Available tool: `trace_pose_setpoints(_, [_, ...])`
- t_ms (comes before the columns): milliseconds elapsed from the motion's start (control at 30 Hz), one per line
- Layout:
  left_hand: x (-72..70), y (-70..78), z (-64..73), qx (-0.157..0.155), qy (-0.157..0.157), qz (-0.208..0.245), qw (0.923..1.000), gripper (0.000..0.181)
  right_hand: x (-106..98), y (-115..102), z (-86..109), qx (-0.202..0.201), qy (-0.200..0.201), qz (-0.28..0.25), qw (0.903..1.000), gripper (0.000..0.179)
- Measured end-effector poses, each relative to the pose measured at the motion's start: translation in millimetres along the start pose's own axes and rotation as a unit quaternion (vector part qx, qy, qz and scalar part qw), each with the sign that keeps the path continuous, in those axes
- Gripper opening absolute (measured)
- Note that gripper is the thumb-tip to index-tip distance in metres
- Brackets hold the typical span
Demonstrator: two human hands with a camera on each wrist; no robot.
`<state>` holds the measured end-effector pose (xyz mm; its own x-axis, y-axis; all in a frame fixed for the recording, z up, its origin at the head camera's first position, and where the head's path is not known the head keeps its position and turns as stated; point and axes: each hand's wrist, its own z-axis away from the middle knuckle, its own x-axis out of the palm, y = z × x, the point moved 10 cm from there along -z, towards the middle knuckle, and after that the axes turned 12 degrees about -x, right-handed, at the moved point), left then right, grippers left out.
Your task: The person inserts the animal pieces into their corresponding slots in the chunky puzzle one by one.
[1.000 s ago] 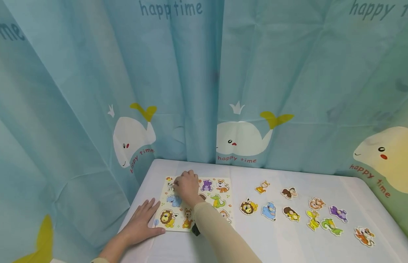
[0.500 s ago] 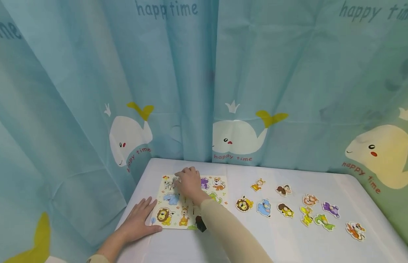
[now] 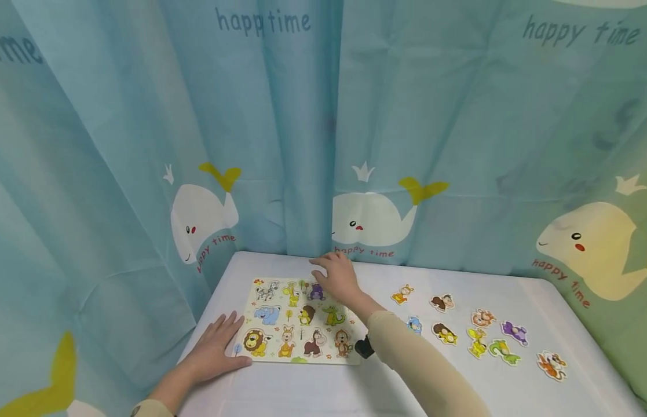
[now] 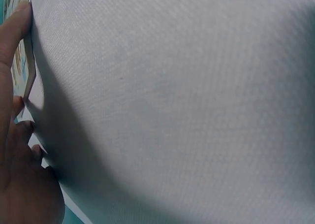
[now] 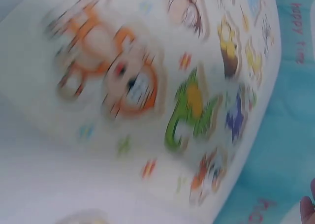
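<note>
A cream puzzle board [image 3: 328,360] printed with cartoon animals lies on the white table. Beside its left edge my left hand [image 3: 214,347] rests with fingers spread, the thumb by the near left corner. The left wrist view shows that thumb [image 4: 17,24] at the board's edge. Above the board's back right part, my right hand [image 3: 340,279] hovers with loosely bent fingers and holds nothing. It hides the tiger picture in the head view. In the back left corner the zebra [image 3: 268,291] is in full view, with a giraffe picture [image 3: 291,294] beside it.
Several animal puzzle pieces lie right of the board, among them a kangaroo [image 3: 402,294], gorilla [image 3: 441,302], hedgehog [image 3: 445,334], purple hippo [image 3: 514,333] and tiger [image 3: 552,366]. The right sleeve [image 3: 417,359] partly covers an elephant piece [image 3: 414,324]. A blue whale curtain [image 3: 281,145] hangs behind.
My right hand has left the zebra at the board's back left and moved right, uncovering the giraffe and other pictures. The left hand stays put; the head view has shifted slightly.
</note>
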<state>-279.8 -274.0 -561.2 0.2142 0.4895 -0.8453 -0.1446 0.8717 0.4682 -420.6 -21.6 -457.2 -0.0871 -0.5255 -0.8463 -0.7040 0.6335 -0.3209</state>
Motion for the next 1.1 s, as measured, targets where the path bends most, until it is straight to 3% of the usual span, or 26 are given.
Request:
trace_pose_setpoints(333, [0.1, 3.7, 1.6, -0.001, -0.009, -0.003, 1.0000, 0.111, -54, 45, 46.4, 0.014, 0.017, 0.002, 0.9998, 0.028])
trace_pose_setpoints(767, [1.9, 5.4, -0.4, 0.008, -0.012, 0.000, 0.9999, 0.111, -131, 133, 126.9, 0.098, 0.030, 0.033, 0.9942, 0.030])
trace_pose_setpoints(1100, [2.0, 1.2, 1.1, 0.033, 0.009, 0.011, 0.9993, 0.109, -172, 166, 178.0, 0.125, 0.032, 0.045, 0.9906, 0.030])
